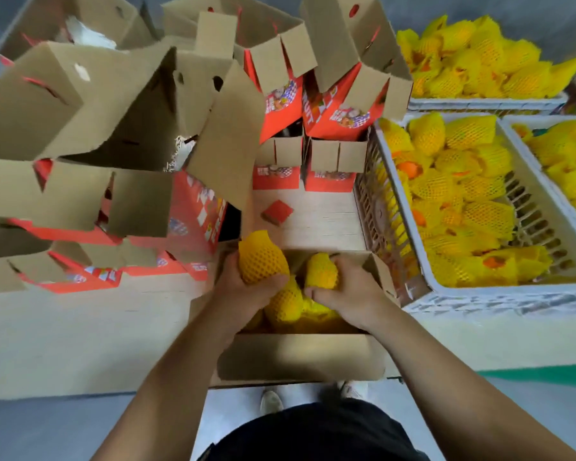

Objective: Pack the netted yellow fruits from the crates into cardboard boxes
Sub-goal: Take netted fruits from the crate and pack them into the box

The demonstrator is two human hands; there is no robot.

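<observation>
An open cardboard box point(300, 359) stands in front of me on the low platform, with a few netted yellow fruits point(285, 302) lying inside. My left hand point(246, 289) grips a large netted fruit point(261, 257) over the box's left side. My right hand point(345, 294) grips a smaller netted fruit point(320, 271) over the box's right side. To the right, a white plastic crate point(453, 287) is heaped with netted yellow fruits point(463, 194).
Two more white crates of netted fruit stand at the far right point(566, 168) and back right point(479, 54). Stacks of open red-and-brown cardboard boxes point(113, 128) fill the left and back. A small red block point(277, 211) lies on the platform. My shoes point(271, 402) show below.
</observation>
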